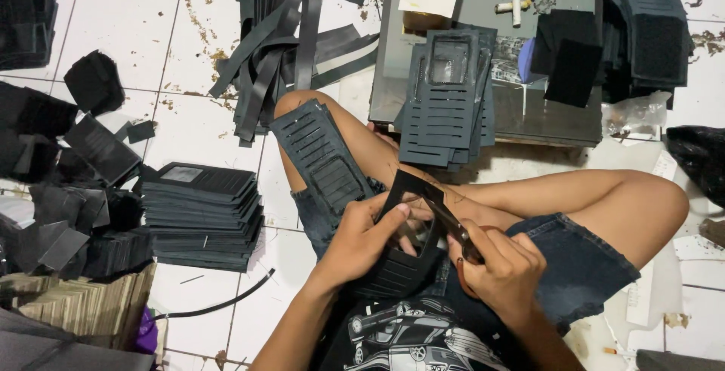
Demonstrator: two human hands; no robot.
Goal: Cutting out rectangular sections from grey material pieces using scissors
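I sit cross-legged on a white tiled floor. My left hand [362,231] grips a black slotted panel with a window cut-out [404,254], held over my lap. My right hand [502,265] is closed on a pair of scissors [453,227], whose blades reach into the panel's window opening. Another black slotted panel [321,156] lies across my left knee. A stack of the same panels [445,103] rests on the low dark board [468,1] in front of me.
A tall stack of black panels [204,212] stands on the floor at the left, beside loose black pieces [60,190]. Black strips [279,39] lie heaped at the top. Black fabric pads [642,35] sit at the board's right end. Beige sheets [83,307] are piled bottom left.
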